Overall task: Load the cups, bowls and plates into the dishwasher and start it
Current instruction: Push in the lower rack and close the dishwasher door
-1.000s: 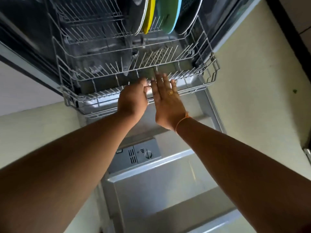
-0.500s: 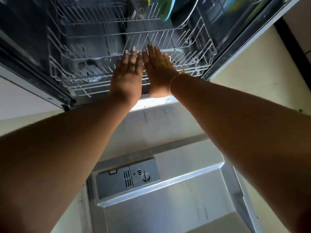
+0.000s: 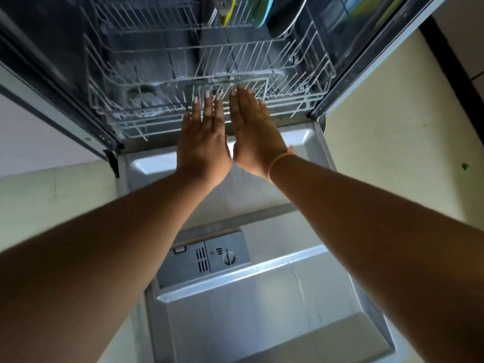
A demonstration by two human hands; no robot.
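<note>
Head view: lower rack (image 3: 209,82) of white wire sits inside the dishwasher (image 3: 65,61), yellow, teal and dark plates (image 3: 264,11) standing at twelve o'clock. Left hand (image 3: 203,142) and right hand (image 3: 252,134), each grip released and flat, press its front edge. Steel door (image 3: 262,297) lies open over cream floor (image 3: 392,153).

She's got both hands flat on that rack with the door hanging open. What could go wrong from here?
The plates stand upright at the back of the rack; a hard shove may rattle or tip them. Fingertips lie on the wires and could catch. The open door lies low underfoot, easy to bump.
</note>
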